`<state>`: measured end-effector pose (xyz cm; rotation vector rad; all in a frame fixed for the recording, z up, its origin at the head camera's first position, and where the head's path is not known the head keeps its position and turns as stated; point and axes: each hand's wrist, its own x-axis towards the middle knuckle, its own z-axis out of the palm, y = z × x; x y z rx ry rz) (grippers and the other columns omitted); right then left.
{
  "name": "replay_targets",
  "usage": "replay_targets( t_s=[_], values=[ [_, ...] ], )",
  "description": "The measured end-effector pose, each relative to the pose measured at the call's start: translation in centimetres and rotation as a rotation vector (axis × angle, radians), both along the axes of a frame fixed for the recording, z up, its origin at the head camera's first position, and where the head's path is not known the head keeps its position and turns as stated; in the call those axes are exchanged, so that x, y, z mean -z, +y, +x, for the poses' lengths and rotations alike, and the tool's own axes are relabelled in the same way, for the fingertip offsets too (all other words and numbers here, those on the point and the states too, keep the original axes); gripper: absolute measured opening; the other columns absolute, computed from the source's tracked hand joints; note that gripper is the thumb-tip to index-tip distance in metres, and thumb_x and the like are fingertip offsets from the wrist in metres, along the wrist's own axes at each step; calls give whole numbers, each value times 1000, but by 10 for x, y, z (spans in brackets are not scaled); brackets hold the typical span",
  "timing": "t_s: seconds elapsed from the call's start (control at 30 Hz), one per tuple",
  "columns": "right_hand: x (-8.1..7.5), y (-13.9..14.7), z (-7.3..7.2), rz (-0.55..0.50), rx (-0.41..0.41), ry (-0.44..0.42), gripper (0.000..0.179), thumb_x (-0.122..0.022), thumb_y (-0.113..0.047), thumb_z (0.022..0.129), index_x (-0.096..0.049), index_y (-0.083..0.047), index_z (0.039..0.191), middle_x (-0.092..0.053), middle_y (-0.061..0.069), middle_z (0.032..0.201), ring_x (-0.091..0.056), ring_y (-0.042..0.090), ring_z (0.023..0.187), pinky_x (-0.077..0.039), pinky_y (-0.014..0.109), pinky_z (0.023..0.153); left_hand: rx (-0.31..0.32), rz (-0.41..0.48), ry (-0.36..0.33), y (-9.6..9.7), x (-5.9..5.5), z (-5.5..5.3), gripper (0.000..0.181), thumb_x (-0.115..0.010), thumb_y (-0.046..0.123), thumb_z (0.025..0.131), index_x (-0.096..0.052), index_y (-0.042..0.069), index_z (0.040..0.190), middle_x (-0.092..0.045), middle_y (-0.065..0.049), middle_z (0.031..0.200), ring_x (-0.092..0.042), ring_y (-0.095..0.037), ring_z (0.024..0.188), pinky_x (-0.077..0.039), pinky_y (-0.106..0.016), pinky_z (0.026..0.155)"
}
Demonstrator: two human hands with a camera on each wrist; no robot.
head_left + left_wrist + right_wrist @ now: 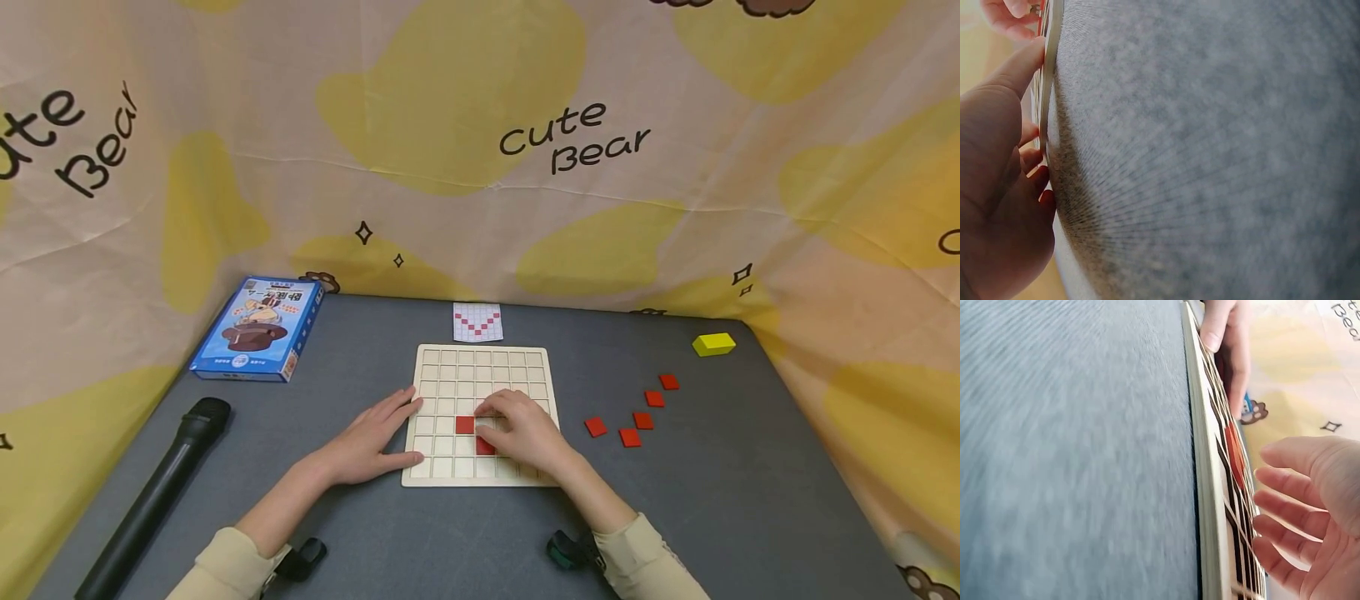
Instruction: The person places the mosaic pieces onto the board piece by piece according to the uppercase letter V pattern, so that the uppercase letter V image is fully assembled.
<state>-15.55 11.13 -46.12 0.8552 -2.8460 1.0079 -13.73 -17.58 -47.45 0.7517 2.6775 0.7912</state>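
Note:
A pale wooden grid board [442, 472] lies flat in the middle of the table. Two red square tiles sit in its cells: one red tile [465, 425] left of my right fingertips, and a second red tile [485, 447] diagonally below it, partly covered by that hand. My right hand [528, 433] hovers over the board with thumb and fingers spread apart; in the right wrist view nothing shows between its loosely bent fingers [1288, 512]. Along the board's left edge rests my left hand [367, 442], fingers extended, its thumb [1022, 65] touching the rim.
Several loose red tiles [596, 427] lie right of the board. Farther back is a yellow block [714, 344]. Behind the board lies a card with a red V pattern [477, 322]. On the left are a blue box [258, 329] and a black microphone [161, 492]. A printed cloth [450, 233] hangs behind.

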Motion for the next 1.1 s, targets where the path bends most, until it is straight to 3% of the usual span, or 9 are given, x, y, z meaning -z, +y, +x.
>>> replay_targets(
  t_s=[0.2,0.47,0.7,1.1],
  values=[
    [-2,26,-1,-80,34,7,10,-72,-15,87,-74,-16,98,-68,-5,99,-60,14,87,-51,33,78,3,4,9,0,1,1,86,-62,54,90,-29,8,154,-18,-12,161,-16,-33,146,-20,-59,111],
    [-4,77,-1,-49,124,32,12,-75,-15,86,-74,-15,98,-63,-8,88,-54,18,74,-44,28,64,12,10,36,1,0,3,84,-62,52,91,-30,5,153,-19,-15,160,-18,-36,145,-22,-61,109],
    [0,118,4,0,187,41,13,-75,-15,87,-74,-16,100,-67,-6,97,-57,15,82,-49,32,71,4,-2,41,1,-1,4,83,-61,52,92,-31,5,152,-21,-15,160,-19,-36,145,-22,-61,109],
    [2,153,10,55,189,130,19,-77,-9,83,-73,-11,101,-69,0,101,-62,19,91,-50,40,78,11,1,51,1,2,2,84,-60,54,92,-30,5,153,-20,-15,160,-19,-36,145,-22,-61,109]
  ],
)
